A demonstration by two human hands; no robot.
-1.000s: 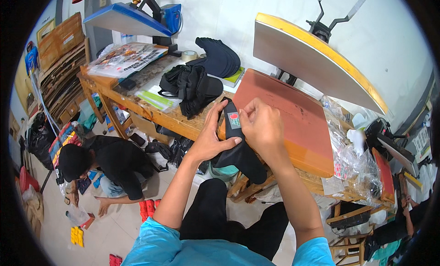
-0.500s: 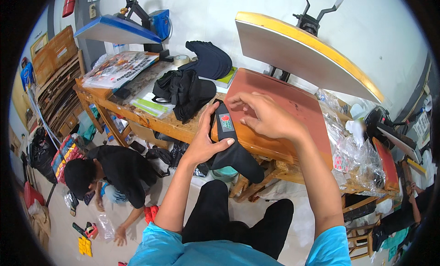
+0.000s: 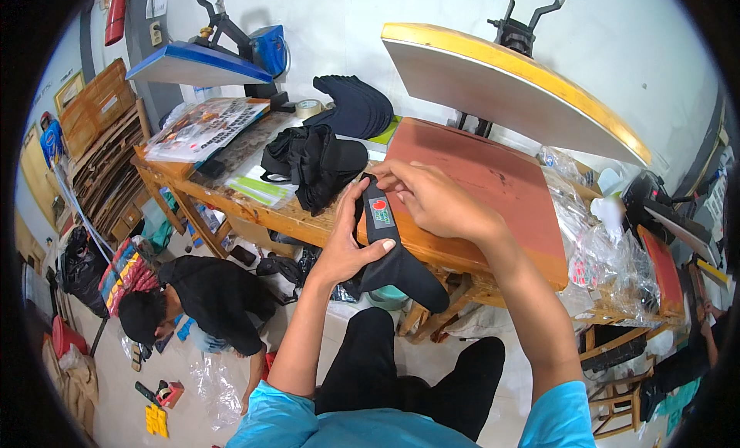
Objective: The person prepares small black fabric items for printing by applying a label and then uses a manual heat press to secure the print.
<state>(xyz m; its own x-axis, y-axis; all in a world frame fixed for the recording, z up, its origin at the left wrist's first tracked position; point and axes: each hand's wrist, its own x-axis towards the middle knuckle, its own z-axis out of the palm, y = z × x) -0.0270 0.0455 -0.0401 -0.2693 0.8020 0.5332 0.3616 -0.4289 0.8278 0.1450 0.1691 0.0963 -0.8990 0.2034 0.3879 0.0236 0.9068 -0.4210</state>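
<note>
A black sun visor with a small red and green emblem on its band is held above the front edge of the workbench. My left hand grips it from the left side, thumb pressed across the band below the emblem. At the band's upper end my right hand has its fingers curled in, the fingertips meeting the band's end; exactly what they pinch is partly hidden. Just beyond my left hand lies a heap of black caps. Behind it is a nested stack of dark visor brims.
A heat press with a reddish pad and a raised yellow-edged plate stands at right. Plastic bags pile beside it. A blue-edged press plate hangs at back left. A person in black crouches on the floor at left.
My right hand has moved left and closed its fingers at the visor band's upper end. My left hand keeps its grip. The crouching person's arm has shifted beside clear plastic.
</note>
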